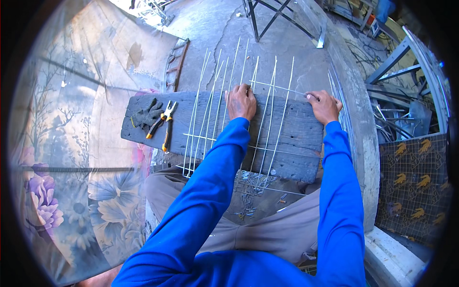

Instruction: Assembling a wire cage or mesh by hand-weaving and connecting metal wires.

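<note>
A loose grid of long thin pale rods (288,103) lies over a dark, weathered wooden board (306,131). Crosswise rods meet the long ones near the board's front edge. At the far side, one thin crosswise rod (278,87) spans between my hands. My left hand (241,101) is closed at its left end, fingertips pressed down where it meets the long rods. My right hand (325,106) pinches the other end, beyond the outermost long rod. Pliers (167,125) with black and orange handles and a dark work glove (147,115) rest on the board's left part.
Straight thin rods (340,103) lie in a bundle beside my right forearm. Short cut pieces (246,196) litter the floor between my legs. A flowered cloth (71,191) hangs at left. Metal frames (406,62) stand at right, and dark crossed legs (267,19) at the far side.
</note>
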A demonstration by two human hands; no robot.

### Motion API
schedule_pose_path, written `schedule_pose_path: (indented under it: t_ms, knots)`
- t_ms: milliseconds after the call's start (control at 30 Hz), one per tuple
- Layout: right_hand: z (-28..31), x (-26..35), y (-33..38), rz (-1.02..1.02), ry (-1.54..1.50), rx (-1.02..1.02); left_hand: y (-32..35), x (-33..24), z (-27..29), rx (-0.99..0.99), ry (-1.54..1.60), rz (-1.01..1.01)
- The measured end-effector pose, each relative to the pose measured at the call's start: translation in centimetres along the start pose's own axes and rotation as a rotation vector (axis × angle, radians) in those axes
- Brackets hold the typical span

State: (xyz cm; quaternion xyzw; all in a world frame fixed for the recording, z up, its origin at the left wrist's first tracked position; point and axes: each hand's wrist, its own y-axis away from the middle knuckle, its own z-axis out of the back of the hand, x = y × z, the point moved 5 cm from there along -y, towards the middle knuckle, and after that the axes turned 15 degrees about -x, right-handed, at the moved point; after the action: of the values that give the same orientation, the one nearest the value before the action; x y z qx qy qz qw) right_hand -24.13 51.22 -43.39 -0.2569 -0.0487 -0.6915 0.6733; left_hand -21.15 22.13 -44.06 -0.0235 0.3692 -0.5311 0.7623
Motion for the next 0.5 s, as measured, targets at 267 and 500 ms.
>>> schedule_pose_path:
  t_ms: [267, 500]
  knots:
    - [4.4, 4.0, -0.5, 0.161, 0.040, -0.144, 0.3, -0.4, 0.2, -0.062, 0.052, -0.009]
    - [4.5, 4.2, -1.0, 0.190, 0.084, -0.124, 1.3, -1.8, -1.3, -0.056, -0.016, -0.159]
